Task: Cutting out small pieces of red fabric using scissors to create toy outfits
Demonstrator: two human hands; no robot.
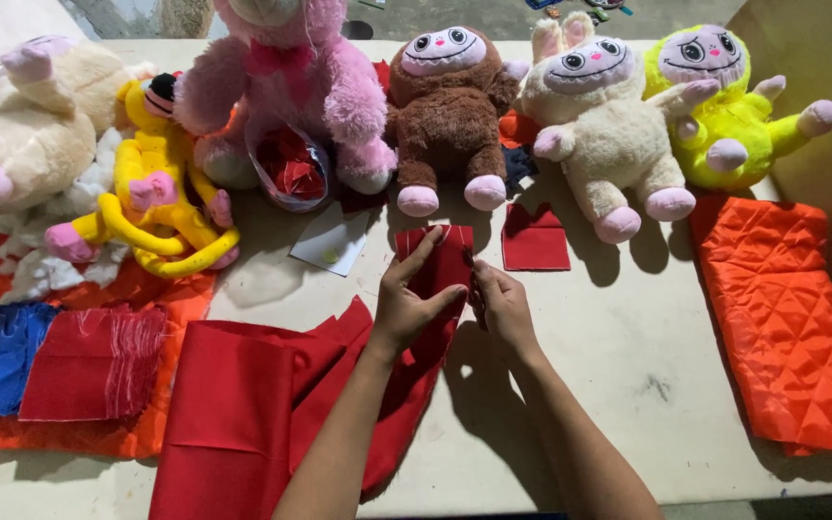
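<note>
- Holding a small red cloth piece (440,260), the left hand (406,306) lies flat on it with thumb and fingers pinching its near part, while the right hand (503,303) grips its right edge; both hands are closed on the same piece, close together.
- Judging by the lie of things, the work looks partly done: one small red square (534,237) lies finished-looking just beyond the right hand, and a stack of red pieces (93,361) sits far out past the left hand.
- Much seems left: a large red fabric sheet (252,404) spreads under and beside the left forearm, uncut as far as can be seen.
- Beyond the hands, a row of plush toys (450,106) blocks the far side of the surface (618,385).
- Open room lies near and right of the right hand, up to the orange quilted fabric (782,318); the near edge is close below the forearms.
</note>
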